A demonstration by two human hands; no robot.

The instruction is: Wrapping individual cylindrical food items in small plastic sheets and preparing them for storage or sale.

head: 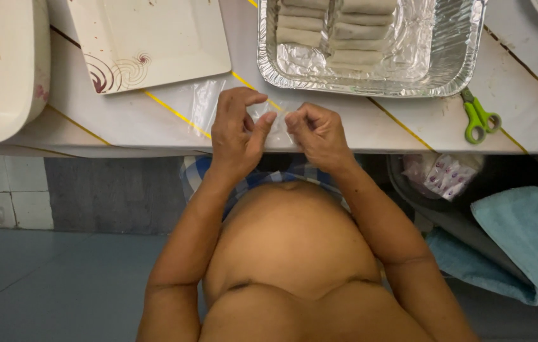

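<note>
Across the top of the view runs a pale tabletop with thin yellow and dark lines (pixel 123 120), its near edge just above the person's bare belly. On its left end sits a large cream rectangular plastic container (pixel 0 63), partly cut off by the frame. Near the middle right stands a shiny rectangular aluminium foil tray (pixel 370 79), holding rows of pale rolled wrappers (pixel 338 31) laid side by side. Between the container and the tray lies a white square plate with a brown swirl pattern at one corner (pixel 155 41). Below the table on the right, a light blue towel (pixel 522 247) drapes over a dark surface, and above it a dark bin holds crumpled white wrappers with pink marks (pixel 443 174).

At the table edge, the left hand (pixel 237 133) and the right hand (pixel 319 133) are close together, each with thumb and fingers pinched narrowly on a thin sheet of clear plastic film (pixel 278 117), which spreads leftward over the tabletop beside the plate. Small green-handled scissors (pixel 479 115) lie on the table right of the hands, just beside the foil tray's near corner, well apart from the hands.
</note>
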